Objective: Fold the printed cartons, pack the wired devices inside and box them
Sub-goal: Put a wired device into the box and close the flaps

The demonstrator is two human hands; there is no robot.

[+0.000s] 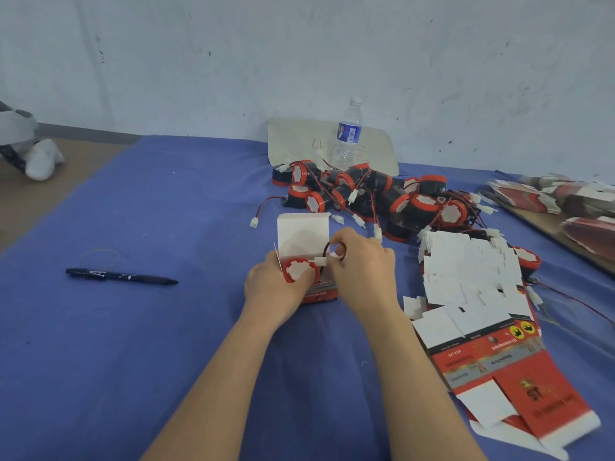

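Note:
A small red printed carton (321,291) stands open on the blue cloth, its white lid flap (302,232) raised. A red-rimmed round device (299,268) sits in its mouth. My left hand (273,287) grips the carton and device from the left. My right hand (361,264) pinches the device's coiled red and black wire (332,251) with its white plug just above the carton. A heap of several more wired devices (372,197) lies behind. A spread stack of flat cartons (476,294) lies at the right.
A plastic water bottle (347,134) stands on a pale board (379,144) by the wall. A black pen (121,276) and a rubber band (100,256) lie at the left. More flat cartons (565,197) sit on a brown board at the far right.

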